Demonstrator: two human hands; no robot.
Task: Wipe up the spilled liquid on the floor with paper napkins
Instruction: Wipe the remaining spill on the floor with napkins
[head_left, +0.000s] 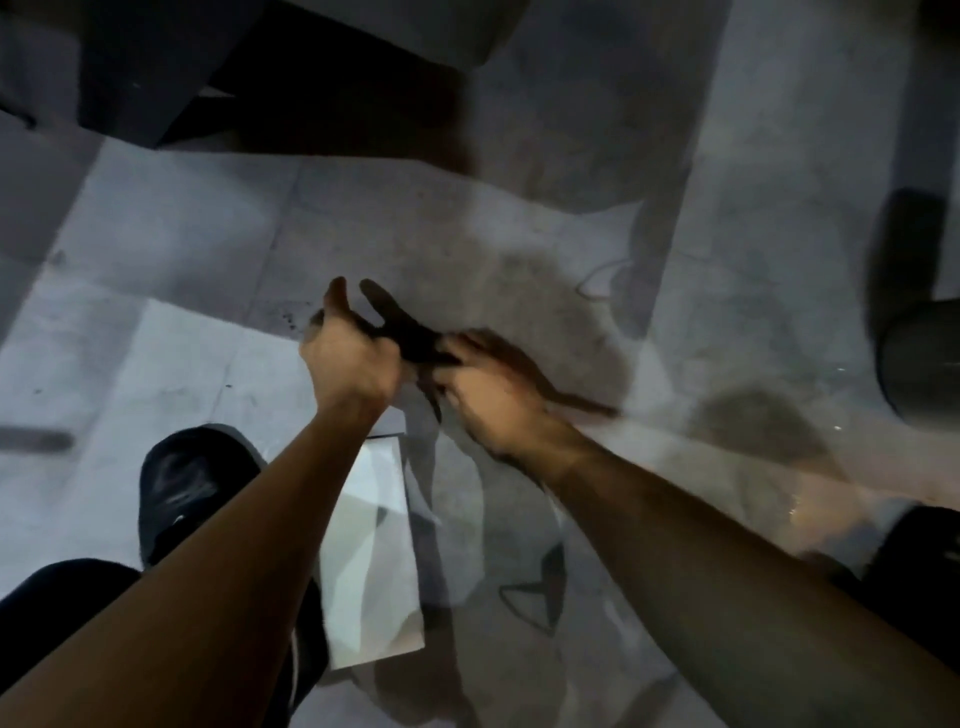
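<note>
Spilled liquid — dark wet patch on grey floor; napkins not discernible.

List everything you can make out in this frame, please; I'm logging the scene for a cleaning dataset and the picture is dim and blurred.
Floor: one, pale grey tiles, fills the view.
Wet patch: one, darker grey, on the floor right of the hands; its edges are unclear.
White sheet: one, white, lying flat on the floor below the hands; whether it is a napkin or a pack I cannot tell.
Dark furniture: at least one piece, black, top left.
Dark round object: one, grey-black, right edge; too blurred to name.
Shoe: one, black, lower left.
Left hand: one, centre, above the floor.
Right hand: one, beside the left hand, motion-blurred; what it holds, if anything, is unclear.
</note>
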